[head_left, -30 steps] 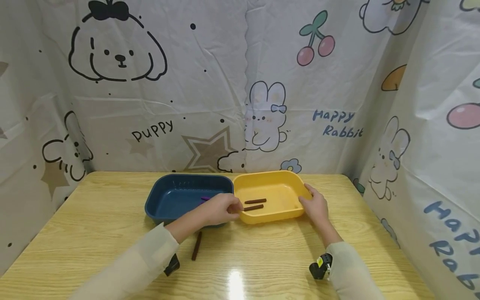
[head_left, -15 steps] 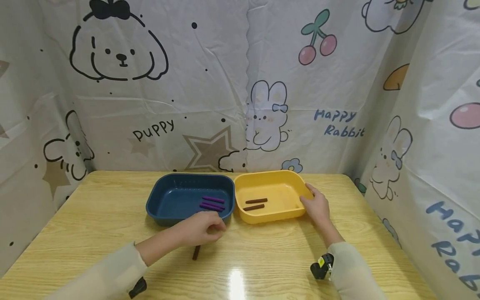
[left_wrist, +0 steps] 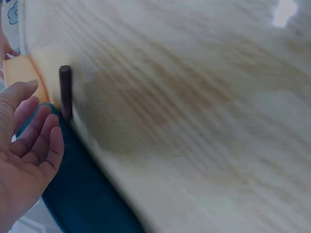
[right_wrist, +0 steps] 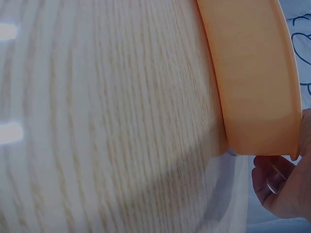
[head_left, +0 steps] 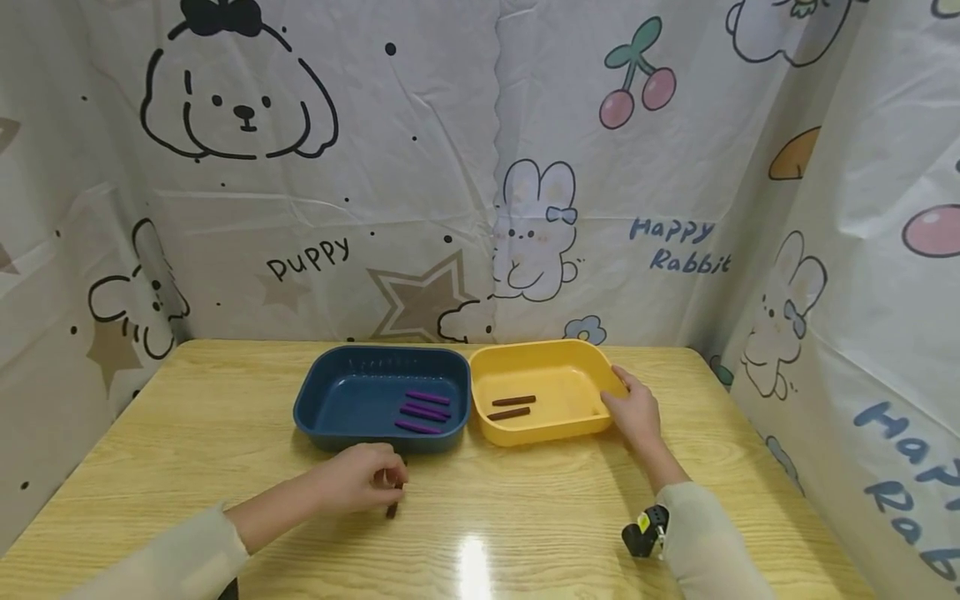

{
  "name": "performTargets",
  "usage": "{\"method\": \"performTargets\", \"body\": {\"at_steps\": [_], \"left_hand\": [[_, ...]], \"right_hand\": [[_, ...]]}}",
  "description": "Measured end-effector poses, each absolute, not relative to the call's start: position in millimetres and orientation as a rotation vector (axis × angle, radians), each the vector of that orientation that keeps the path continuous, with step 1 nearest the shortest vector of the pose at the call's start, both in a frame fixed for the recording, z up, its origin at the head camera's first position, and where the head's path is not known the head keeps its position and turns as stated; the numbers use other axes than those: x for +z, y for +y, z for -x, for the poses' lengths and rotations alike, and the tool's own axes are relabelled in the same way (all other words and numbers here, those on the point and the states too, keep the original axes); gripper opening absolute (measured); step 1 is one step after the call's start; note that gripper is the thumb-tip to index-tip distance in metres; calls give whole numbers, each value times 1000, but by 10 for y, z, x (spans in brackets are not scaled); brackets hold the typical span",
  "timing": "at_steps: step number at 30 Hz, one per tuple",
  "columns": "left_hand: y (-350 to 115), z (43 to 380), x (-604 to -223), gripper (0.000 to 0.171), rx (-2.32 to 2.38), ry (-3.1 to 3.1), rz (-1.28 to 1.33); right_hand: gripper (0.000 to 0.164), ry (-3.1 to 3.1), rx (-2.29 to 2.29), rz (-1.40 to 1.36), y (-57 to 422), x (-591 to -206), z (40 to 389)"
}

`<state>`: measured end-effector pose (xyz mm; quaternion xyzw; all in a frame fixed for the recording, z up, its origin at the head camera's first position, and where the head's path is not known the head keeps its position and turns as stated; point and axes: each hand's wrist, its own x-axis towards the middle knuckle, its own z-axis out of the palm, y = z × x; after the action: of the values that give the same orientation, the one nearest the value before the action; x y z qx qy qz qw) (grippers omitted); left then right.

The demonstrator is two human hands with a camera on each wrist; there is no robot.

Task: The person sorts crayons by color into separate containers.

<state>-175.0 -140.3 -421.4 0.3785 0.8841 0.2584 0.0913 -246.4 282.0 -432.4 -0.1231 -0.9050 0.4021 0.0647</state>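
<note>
My left hand (head_left: 360, 479) hovers over a brown crayon (head_left: 392, 510) lying on the table in front of the blue tray. In the left wrist view its fingers are loosely bent, and the crayon (left_wrist: 66, 92) shows just beyond the fingertips. My right hand (head_left: 635, 412) grips the right end of the yellow tray (head_left: 555, 432), thumb over the rim and fingers outside. In the right wrist view the curled fingers sit against the end of that tray (right_wrist: 257, 77). Two brown crayons (head_left: 513, 401) lie inside it.
Left of the yellow tray, close against it, stands the blue tray (head_left: 337, 400) with several purple crayons (head_left: 417, 427) at its right side. A printed curtain (head_left: 420, 167) hangs behind the wooden table (head_left: 525, 517) and along its sides.
My left hand has moved from the yellow tray's left end back leftward and nearer, down to the brown crayon, uncovering the purple crayons. The right hand has stayed on the yellow tray.
</note>
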Motion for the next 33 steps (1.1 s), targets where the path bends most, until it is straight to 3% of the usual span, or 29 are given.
{"method": "performTargets", "body": {"at_steps": [20,33], "left_hand": [[-1361,1738,-4387,36,696,2865,-792],[-1213,1632,-4395,10,805,2803,-749]], "right_hand": [[58,-2748,1192,380,2812,-4307,2491],[58,-2759,1177,393,2818,-4314,2475]]}}
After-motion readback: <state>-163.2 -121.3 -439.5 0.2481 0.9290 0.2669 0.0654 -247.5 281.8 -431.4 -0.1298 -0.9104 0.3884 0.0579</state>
